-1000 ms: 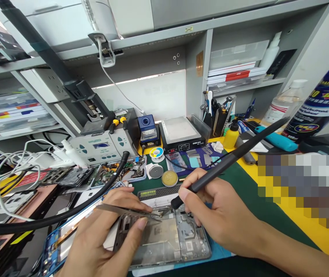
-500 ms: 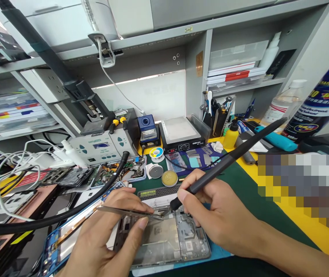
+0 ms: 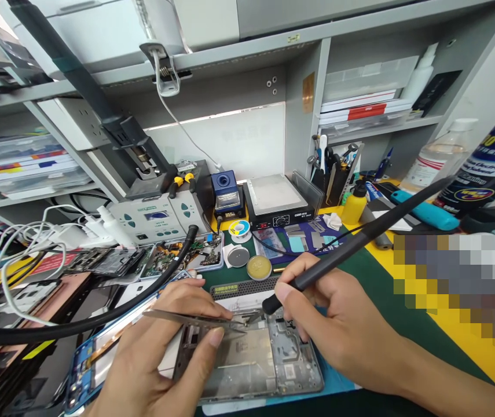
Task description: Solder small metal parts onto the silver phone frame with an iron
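My left hand (image 3: 164,333) is closed on metal tweezers (image 3: 182,317), pinched between thumb and fingers. Their tips lie over the upper part of a grey phone frame (image 3: 247,370) and look slightly apart, with nothing I can make out between them. Held like a pen, a black soldering iron (image 3: 338,255) sits in my right hand (image 3: 338,330). Its tip points down-left at the frame's top edge, close to the tweezer tips; whether it touches the frame is too small to tell. The phone frame lies flat on a blue mat, partly hidden by my left hand.
A thick black hose (image 3: 99,321) curves across the left side, over phone parts and a blue phone frame (image 3: 77,365). Behind my hands are a flux tin (image 3: 259,267), a solder spool (image 3: 239,229), a hot plate (image 3: 275,194) and a grey rework station (image 3: 160,217). A yellow bottle (image 3: 354,205) stands at right.
The whole view has shifted a little, so most things appear further right. The soldering iron has drawn slightly up and right from the tweezer tips, which now look more parted.
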`<move>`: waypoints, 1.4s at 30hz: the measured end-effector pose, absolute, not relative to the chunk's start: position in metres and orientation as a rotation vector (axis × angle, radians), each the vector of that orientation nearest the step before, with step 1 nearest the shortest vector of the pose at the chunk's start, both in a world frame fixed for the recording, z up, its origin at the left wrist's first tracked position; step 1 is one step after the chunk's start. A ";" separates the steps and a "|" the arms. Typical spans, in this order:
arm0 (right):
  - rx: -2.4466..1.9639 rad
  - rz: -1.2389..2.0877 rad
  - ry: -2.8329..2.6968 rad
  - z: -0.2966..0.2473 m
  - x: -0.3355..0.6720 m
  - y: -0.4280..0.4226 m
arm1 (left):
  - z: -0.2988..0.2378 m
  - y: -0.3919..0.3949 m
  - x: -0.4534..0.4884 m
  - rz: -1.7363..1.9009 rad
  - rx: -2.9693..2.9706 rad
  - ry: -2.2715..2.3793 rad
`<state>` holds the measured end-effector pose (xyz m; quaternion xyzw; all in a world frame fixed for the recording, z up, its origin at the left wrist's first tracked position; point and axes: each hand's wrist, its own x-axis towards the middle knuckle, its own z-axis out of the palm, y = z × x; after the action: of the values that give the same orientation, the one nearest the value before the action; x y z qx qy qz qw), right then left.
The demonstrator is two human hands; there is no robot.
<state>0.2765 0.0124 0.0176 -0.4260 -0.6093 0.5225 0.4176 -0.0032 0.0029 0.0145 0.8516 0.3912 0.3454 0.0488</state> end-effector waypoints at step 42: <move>-1.048 1.309 -1.557 0.018 0.275 0.013 | 0.023 0.003 0.005 0.981 2.663 1.150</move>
<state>0.2752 0.0130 0.0183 -0.4171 -0.6192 0.5208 0.4138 0.0051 0.0029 0.0226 0.8690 0.3752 0.3203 0.0398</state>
